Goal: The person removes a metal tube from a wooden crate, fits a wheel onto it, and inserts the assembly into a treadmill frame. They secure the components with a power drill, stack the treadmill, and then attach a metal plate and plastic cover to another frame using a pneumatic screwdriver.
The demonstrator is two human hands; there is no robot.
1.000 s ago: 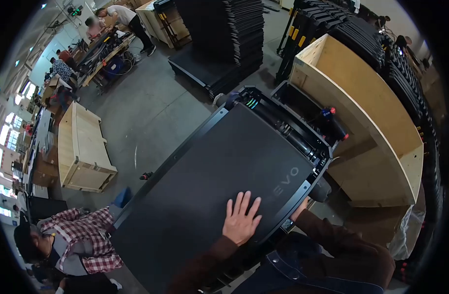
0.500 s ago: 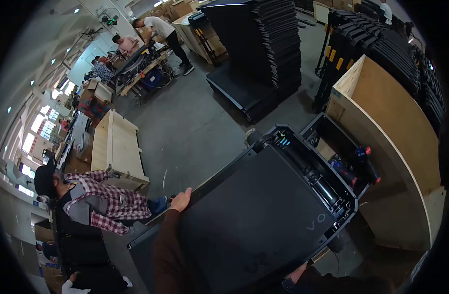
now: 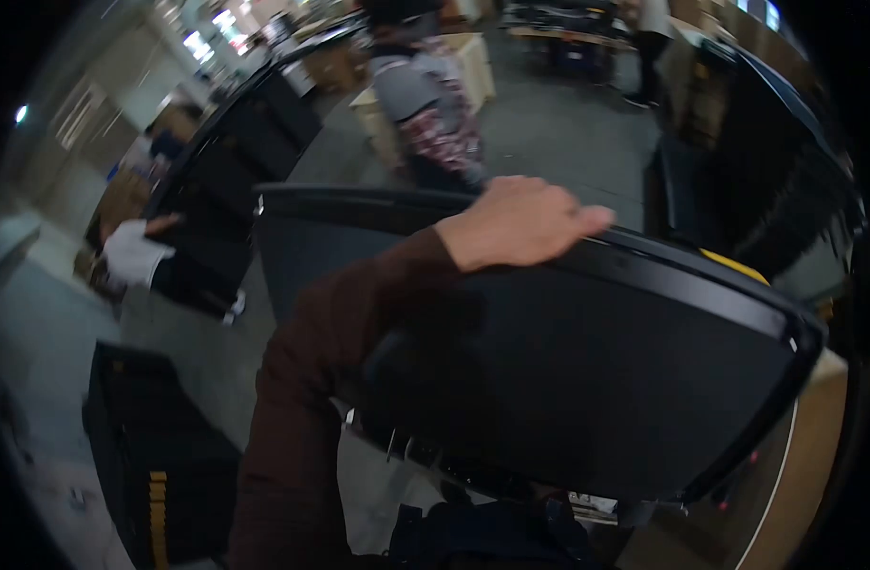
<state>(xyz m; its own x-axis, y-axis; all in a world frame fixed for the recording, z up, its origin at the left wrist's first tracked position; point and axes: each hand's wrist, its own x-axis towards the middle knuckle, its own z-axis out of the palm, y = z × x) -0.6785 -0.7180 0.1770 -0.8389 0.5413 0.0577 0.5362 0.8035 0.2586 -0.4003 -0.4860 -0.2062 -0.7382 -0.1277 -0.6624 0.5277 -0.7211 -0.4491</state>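
Note:
A black treadmill (image 3: pixel 568 370) fills the middle of the head view, tilted up on its side with its broad belt surface facing me. Over its upper edge, my left hand (image 3: pixel 516 223) is wrapped, fingers beyond the rim and thumb pointing right. The brown sleeve (image 3: pixel 312 370) of that arm crosses in front of the left part of the treadmill. My right hand cannot be made out; the lower edge of the treadmill and the dark area below it hide that region.
A person in a checked shirt (image 3: pixel 435 114) stands just beyond the treadmill. Another in a white top (image 3: pixel 136 255) is at the left by black panels (image 3: pixel 226 142). A black stack with yellow parts (image 3: pixel 160 446) stands lower left, a wooden crate (image 3: pixel 815 456) at right.
The treadmill has gone from lying flatter to tilted up on its side. My left hand stays on its edge. The view has swung left, and my right hand has dropped out of sight.

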